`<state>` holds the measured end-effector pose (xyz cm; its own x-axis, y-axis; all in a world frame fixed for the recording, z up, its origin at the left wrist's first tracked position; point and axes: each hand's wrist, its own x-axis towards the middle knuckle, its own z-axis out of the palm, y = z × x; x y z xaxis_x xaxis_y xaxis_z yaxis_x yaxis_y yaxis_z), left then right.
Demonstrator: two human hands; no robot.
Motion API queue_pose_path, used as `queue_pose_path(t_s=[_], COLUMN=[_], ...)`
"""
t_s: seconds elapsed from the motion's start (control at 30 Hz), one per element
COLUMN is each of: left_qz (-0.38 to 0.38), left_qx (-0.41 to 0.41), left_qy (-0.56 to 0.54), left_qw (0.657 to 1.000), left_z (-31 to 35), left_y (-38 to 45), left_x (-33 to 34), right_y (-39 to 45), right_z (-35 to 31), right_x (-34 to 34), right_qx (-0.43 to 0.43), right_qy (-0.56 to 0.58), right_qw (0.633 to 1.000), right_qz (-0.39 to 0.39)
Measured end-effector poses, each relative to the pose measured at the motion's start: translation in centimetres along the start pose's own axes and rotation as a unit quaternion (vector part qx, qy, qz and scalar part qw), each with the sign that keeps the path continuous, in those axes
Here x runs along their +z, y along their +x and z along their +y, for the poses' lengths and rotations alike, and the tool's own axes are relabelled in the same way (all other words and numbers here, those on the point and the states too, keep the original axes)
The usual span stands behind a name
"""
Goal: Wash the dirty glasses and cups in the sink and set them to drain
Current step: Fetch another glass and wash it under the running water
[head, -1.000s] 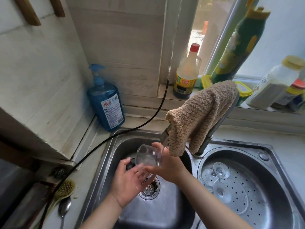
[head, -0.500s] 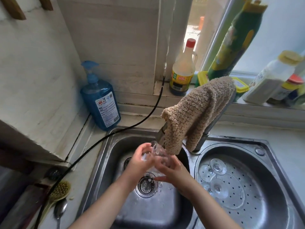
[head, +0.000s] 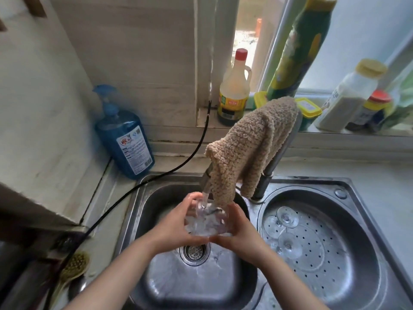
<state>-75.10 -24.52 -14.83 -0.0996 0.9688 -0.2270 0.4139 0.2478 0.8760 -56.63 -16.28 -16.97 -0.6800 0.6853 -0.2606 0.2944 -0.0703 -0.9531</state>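
two steel sink basins (head: 348,186) w/ tiled corner, window sill (head: 290,133)

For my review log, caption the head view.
Both hands, left hand and right hand, hold a clear glass under the running tap above the left sink basin.

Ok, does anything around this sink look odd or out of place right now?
One thing: a tan cloth is draped over the faucet, its lower edge hanging beside the water stream, just above the glass that both hands hold. A black cable also trails along the counter by the left basin.
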Motion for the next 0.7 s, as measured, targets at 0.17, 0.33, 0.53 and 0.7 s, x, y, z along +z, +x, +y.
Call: queue_pose_path(t_s=[0.17, 0.33, 0.53, 0.7], left_qz=[0.116, 0.244, 0.303, 0.267], left_qx=[0.143, 0.155, 0.031, 0.036], left_qy=[0.146, 0.216, 0.18, 0.181], left_qw=[0.972, 0.933, 0.935, 0.946], left_z=[-1.5, -4.1, -3.6, -4.0], left_y=[-0.8, -1.8, -1.8, -0.6], left_x=[1.3, 1.9, 2.6, 3.6], right_y=[-0.3, 1.1, 1.8, -0.1], right_z=[-0.9, -2.4, -3.5, -2.8], right_x=[0.2, 2.2, 3.7, 3.5], right_qx=[0.038, 0.045, -0.025, -0.059], right_qy=[0.085, 0.022, -0.114, -0.159], right_qw=[0.995, 0.999, 0.992, 0.977], right_qz=[-0.021, -0.016, 0.041, 0.129])
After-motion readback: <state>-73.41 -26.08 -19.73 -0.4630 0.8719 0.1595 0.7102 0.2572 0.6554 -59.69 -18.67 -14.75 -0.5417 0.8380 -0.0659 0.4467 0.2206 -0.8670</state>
